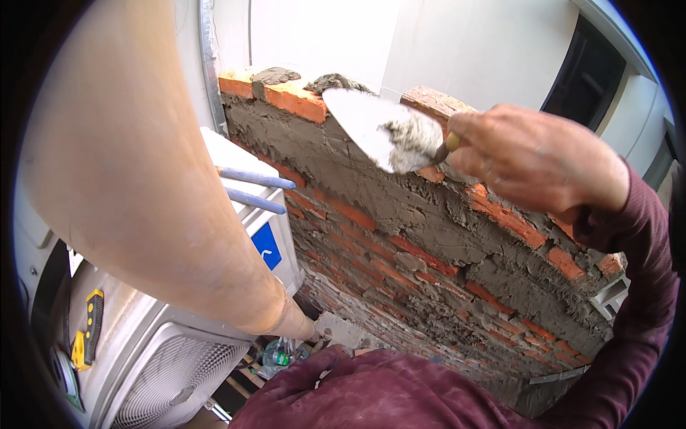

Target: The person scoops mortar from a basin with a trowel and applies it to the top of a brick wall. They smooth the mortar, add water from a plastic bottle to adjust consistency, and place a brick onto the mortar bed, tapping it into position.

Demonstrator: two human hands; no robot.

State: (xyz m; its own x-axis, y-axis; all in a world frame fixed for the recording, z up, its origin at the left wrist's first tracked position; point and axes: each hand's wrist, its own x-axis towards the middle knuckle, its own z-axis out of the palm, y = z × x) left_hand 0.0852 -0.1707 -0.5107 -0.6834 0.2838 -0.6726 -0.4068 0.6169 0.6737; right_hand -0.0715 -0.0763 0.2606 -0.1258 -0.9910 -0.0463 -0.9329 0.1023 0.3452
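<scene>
My right hand (532,154) is wrapped round the yellowish handle of a trowel (361,118). A lump of wet grey mortar (414,139) clings to the blade near the handle. The trowel is tilted in front of the top of a brick wall (400,214), its tip near a gap in the top course. Left of that gap lie orange bricks (296,100) with dabs of mortar (336,82) on them. To its right sits another brick (436,101), partly behind the blade and my hand. Smeared mortar coats much of the wall face. I cannot see my left hand.
A thick beige pipe (157,193) slants across the left side. Below it stands an air-conditioner unit (164,379) with a yellow-and-black utility knife (89,329) on top. Two bluish pipe ends (254,189) stick out toward the wall. A plastic bottle (279,354) lies low down.
</scene>
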